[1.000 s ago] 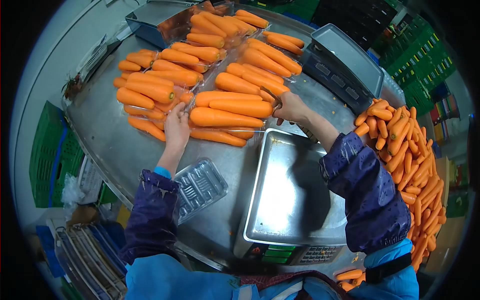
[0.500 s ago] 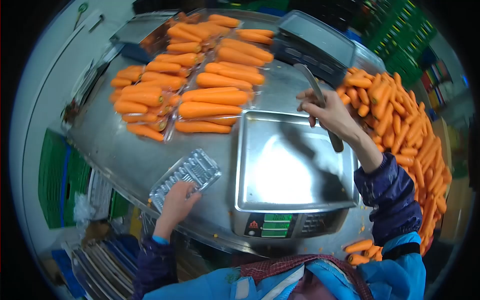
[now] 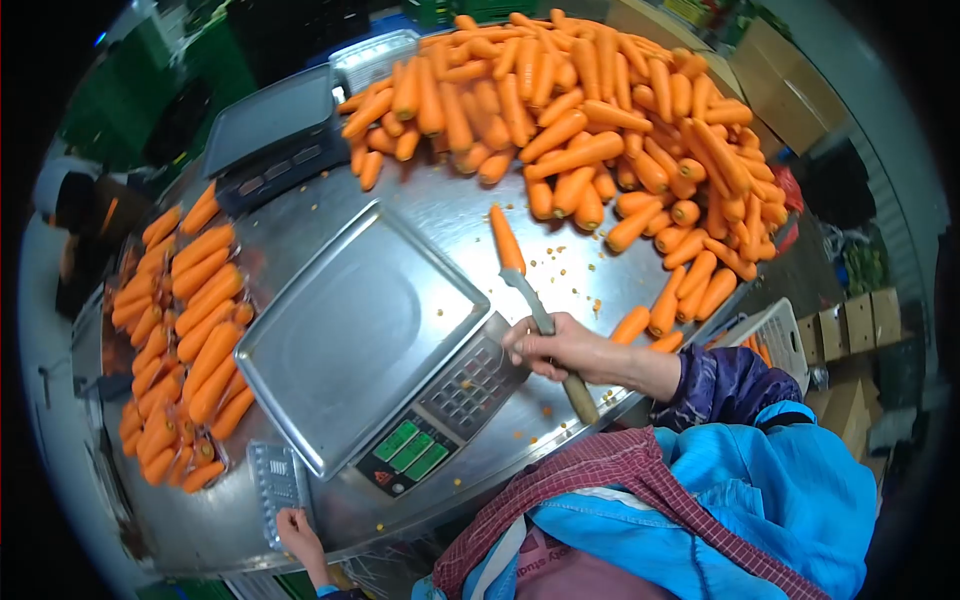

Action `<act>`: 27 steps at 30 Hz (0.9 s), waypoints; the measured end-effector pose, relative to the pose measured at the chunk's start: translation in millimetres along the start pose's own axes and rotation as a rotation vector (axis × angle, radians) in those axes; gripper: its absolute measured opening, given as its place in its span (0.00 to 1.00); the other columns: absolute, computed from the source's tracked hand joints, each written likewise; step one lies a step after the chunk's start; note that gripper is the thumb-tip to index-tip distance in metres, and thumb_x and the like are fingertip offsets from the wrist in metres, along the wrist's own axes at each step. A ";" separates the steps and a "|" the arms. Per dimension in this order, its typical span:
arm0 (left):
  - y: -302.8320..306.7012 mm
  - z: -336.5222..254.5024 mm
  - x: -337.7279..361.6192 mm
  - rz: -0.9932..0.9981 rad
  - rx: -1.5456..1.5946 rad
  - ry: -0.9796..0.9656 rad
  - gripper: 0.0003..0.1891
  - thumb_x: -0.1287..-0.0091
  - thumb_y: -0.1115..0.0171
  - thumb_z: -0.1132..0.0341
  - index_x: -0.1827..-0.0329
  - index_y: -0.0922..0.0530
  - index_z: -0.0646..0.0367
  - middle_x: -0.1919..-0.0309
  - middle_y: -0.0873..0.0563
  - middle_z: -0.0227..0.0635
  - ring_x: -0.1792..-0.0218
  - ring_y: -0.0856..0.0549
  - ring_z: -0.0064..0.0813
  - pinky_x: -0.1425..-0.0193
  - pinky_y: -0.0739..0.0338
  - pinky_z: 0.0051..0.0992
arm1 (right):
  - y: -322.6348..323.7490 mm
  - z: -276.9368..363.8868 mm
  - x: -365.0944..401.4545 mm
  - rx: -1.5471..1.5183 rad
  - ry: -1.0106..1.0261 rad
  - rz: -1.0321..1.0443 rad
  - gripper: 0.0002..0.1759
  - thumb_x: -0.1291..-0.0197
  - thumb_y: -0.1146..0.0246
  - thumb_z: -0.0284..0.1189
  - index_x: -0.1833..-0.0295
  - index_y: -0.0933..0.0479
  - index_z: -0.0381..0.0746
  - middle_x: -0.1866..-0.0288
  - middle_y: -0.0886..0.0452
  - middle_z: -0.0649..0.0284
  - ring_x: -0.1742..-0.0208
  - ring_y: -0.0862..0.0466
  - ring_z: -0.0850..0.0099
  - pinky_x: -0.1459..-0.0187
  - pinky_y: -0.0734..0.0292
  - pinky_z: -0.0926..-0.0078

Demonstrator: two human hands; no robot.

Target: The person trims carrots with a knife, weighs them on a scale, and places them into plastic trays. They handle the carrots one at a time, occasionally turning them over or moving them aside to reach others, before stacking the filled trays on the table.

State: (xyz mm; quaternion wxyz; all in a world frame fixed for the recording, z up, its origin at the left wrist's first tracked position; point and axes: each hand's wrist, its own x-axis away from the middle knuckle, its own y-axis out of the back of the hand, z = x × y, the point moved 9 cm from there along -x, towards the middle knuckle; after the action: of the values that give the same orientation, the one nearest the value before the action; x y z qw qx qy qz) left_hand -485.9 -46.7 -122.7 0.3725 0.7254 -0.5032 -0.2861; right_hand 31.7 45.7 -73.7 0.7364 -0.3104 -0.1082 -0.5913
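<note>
**A:** What is hard to make out in your head view?

**B:** Your left hand (image 3: 298,535) sits low at the desk (image 3: 450,205) edge, with the wrist cut off. Its fingers (image 3: 290,522) touch the near end of the plastic tray (image 3: 277,483). Whether they pinch it, I cannot tell.

**A:** And your right hand (image 3: 560,350)?

**B:** Its fingers are clamped round the knife (image 3: 528,300), hiding part of the handle. The blade tip meets a lone carrot (image 3: 505,238) lying on the desk between the scale (image 3: 350,320) and the carrot pile (image 3: 600,110).
</note>
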 end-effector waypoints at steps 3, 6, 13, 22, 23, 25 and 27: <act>-4.9 19.8 -3.2 0.028 0.026 0.031 0.09 0.40 0.46 0.77 0.76 0.36 0.65 0.78 0.35 0.37 0.75 0.36 0.30 0.68 0.39 0.28 | 4.7 -38.4 28.1 -0.198 -0.092 0.005 0.10 0.42 0.41 0.28 0.56 0.26 0.35 0.75 0.26 0.68 0.84 0.31 0.83 0.85 0.39 0.86; -8.9 20.7 -4.3 0.046 0.035 0.072 0.09 0.38 0.47 0.76 0.74 0.36 0.65 0.79 0.36 0.36 0.74 0.37 0.29 0.67 0.38 0.27 | 4.2 -65.0 48.4 -0.241 -0.255 0.026 0.11 0.40 0.41 0.32 0.60 0.26 0.34 0.79 0.30 0.71 0.85 0.34 0.84 0.84 0.41 0.87; 23.9 -13.8 12.7 -0.322 -0.544 -0.243 0.07 0.35 0.48 0.71 0.68 0.32 0.66 0.73 0.28 0.44 0.71 0.28 0.40 0.64 0.32 0.34 | 88.6 -31.0 30.9 0.109 -0.076 -0.098 0.12 0.39 0.42 0.36 0.69 0.25 0.38 0.81 0.30 0.74 0.83 0.32 0.86 0.81 0.36 0.86; 82.1 -172.9 -0.6 -0.574 -0.565 -0.314 0.12 0.33 0.44 0.67 0.60 0.26 0.72 0.68 0.22 0.56 0.68 0.23 0.52 0.61 0.27 0.41 | 259.8 187.8 -18.7 1.291 0.873 -0.843 0.26 0.53 0.35 0.24 0.44 0.29 0.42 0.51 0.26 0.59 0.56 0.21 0.61 0.58 0.24 0.66; 72.0 -192.8 -7.8 -0.577 -0.568 -0.316 0.12 0.33 0.44 0.67 0.60 0.26 0.72 0.68 0.22 0.56 0.68 0.23 0.52 0.61 0.27 0.41 | 269.0 192.5 -32.1 1.353 0.767 -0.826 0.28 0.54 0.35 0.25 0.44 0.29 0.45 0.48 0.27 0.59 0.52 0.23 0.58 0.54 0.25 0.64; 48.7 -220.9 -26.1 -0.436 -0.084 -0.347 0.04 0.36 0.49 0.75 0.68 0.33 0.66 0.71 0.30 0.43 0.69 0.29 0.37 0.60 0.33 0.31 | 282.1 194.2 -54.1 1.468 0.578 -0.786 0.31 0.57 0.33 0.24 0.43 0.30 0.46 0.44 0.29 0.59 0.47 0.24 0.57 0.51 0.25 0.60; 19.0 -249.2 -37.5 -0.256 -0.097 -0.375 0.03 0.37 0.48 0.76 0.67 0.32 0.67 0.70 0.29 0.43 0.67 0.27 0.37 0.58 0.32 0.30 | 297.1 197.5 -62.7 1.450 0.611 -0.749 0.30 0.57 0.33 0.28 0.43 0.30 0.47 0.47 0.27 0.59 0.47 0.24 0.56 0.51 0.26 0.60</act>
State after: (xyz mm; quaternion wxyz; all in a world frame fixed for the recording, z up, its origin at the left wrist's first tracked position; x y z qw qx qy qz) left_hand -311.2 47.5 33.8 0.2676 0.6987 -0.4533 -0.4844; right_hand 333.9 243.8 -49.7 0.5064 0.4633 -0.3507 -0.6372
